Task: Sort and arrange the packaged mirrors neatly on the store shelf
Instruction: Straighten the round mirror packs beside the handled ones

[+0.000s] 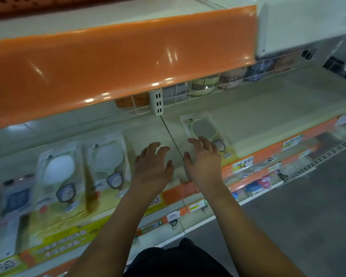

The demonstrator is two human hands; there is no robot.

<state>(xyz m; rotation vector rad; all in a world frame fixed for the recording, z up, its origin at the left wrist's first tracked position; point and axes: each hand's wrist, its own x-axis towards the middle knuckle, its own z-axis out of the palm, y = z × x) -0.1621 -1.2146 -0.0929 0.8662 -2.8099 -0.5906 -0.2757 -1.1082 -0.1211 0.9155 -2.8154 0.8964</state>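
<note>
Lying flat, packaged mirror (pixel 204 130) just beyond right hand (pixel 203 162), fingers spread

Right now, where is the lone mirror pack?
Head view: the lone mirror pack lies flat on the shelf, right of the seam, just beyond the right hand.

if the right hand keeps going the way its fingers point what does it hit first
Most likely the lone packaged mirror lying flat on the shelf; the right hand already overlaps its near edge, though whether it touches is unclear.

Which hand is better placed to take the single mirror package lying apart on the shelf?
Probably the right hand: its fingers already reach over the lone mirror package. The left hand hovers open above bare shelf.
</note>
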